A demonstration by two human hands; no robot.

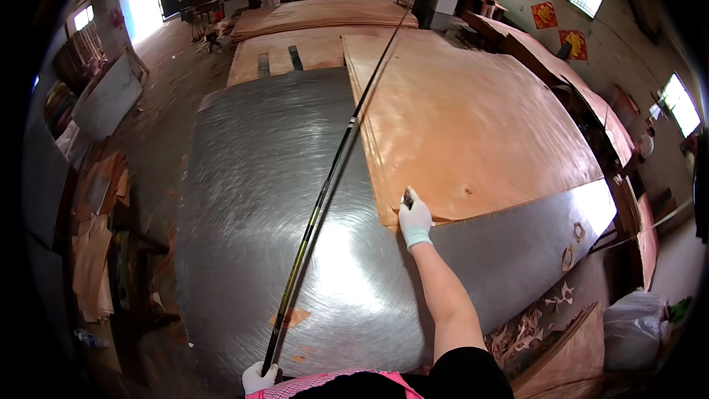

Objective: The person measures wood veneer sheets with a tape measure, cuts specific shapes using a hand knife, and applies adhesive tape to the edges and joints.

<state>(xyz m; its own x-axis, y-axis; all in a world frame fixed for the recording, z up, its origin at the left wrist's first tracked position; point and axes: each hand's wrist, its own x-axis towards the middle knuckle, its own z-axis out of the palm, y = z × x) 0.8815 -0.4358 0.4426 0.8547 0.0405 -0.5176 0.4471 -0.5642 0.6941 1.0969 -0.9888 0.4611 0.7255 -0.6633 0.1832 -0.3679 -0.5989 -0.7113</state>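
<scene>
Left hand (pixel 258 379) grasping rod (pixel 339 155); right hand (pixel 415 220) at sheet's (pixel 473 133) near-left corner.
Rod butt hidden in left fist, left forearm out of view; far rod tip hard to make out against the dark background. Right fingers closed round a small dark object (pixel 408 199), mostly covered, kind unclear; whether they also grip the sheet, cannot tell. Right arm stretched forward, palm down; left hand low by the apron (pixel 325 386). Sheet lies on the right of the metal table (pixel 258 170); rod slants across its left edge. Brown scrap (pixel 293 317) beside rod, plastic bag (pixel 636 318) lower right, picture rim black.
</scene>
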